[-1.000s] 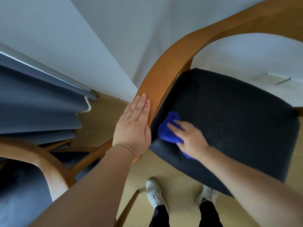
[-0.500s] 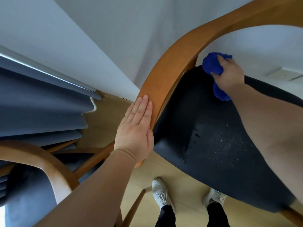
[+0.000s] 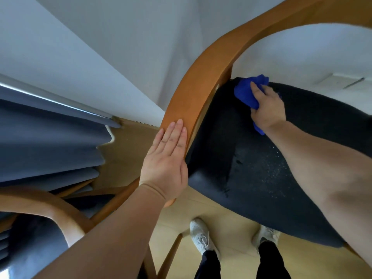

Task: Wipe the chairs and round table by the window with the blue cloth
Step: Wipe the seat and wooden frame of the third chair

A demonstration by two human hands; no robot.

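A chair with a dark cushioned seat (image 3: 251,172) and a curved orange-brown wooden armrest (image 3: 203,77) fills the middle and right. My right hand (image 3: 267,107) grips the bunched blue cloth (image 3: 246,91) and presses it on the seat's far left corner, just under the armrest. My left hand (image 3: 167,160) lies flat with straight fingers on the near end of the armrest. Pale specks dot the seat's middle.
A second wooden chair (image 3: 46,210) with a dark seat stands at the lower left, close to grey-blue curtains (image 3: 50,146). White walls meet in a corner behind. My feet in white shoes (image 3: 201,236) stand on the light wood floor below the seat.
My right hand swept the cloth from the seat's near left edge to its far corner, then drew it back slightly toward me. My left hand stayed on the armrest.
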